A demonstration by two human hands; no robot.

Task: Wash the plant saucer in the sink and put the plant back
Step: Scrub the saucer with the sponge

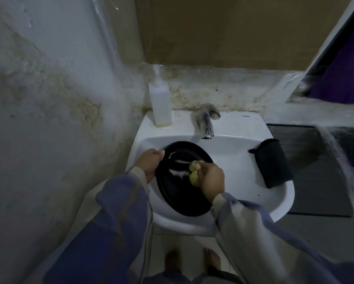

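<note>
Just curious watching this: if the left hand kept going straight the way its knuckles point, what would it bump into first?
Probably the faucet: the left hand, gripping the black saucer rim, points up and right along the sink. Depth is unclear.

The black saucer (184,187) fills the basin's left half, directly under both hands. The left hand (149,162) grips its far-left rim, close beside the stained wall (49,119), so little room remains to its left. The right hand (210,180) presses a yellow sponge (193,173) on the saucer. To its right, bare white sink (233,167) lies open as far as a black pouch (272,162) leaning on the right rim. Beyond the hands, the faucet (205,125) overhangs the basin's back edge, and a soap bottle (159,103) stands beyond the left hand in the corner.
</note>
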